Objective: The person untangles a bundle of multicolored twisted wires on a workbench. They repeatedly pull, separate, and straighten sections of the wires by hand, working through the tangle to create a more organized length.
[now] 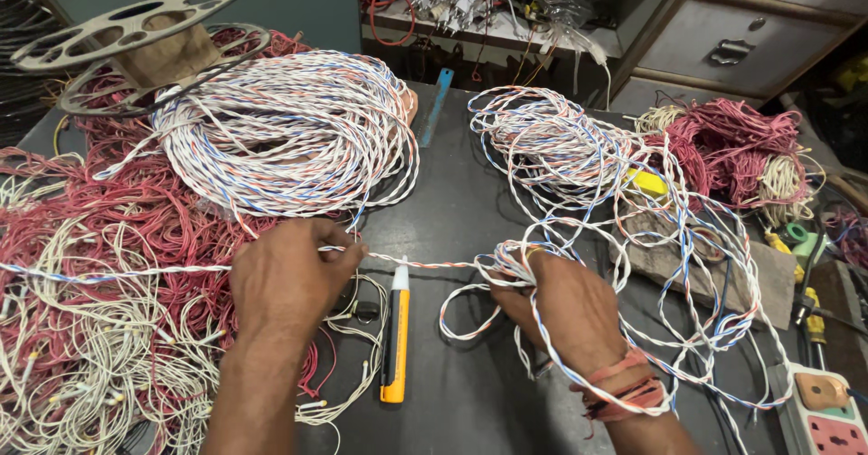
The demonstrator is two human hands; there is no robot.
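Observation:
My left hand (287,279) pinches a twisted white, red and blue wire (434,264) that runs taut across the dark table (470,184). My right hand (565,303) grips a bunch of loops of the same twisted wire, and more loops (579,161) trail back over my wrist and across the table. A big coil of this wire (289,134) lies beyond my left hand. Between my hands lies an orange and white pen-shaped tester (395,333).
A heap of red and white wires (81,301) covers the left side. An empty metal spool (127,34) stands at the back left. Red wire bundles (732,147), a wooden block (768,279) and a socket strip (827,414) sit on the right; a blue strip (437,102) lies behind.

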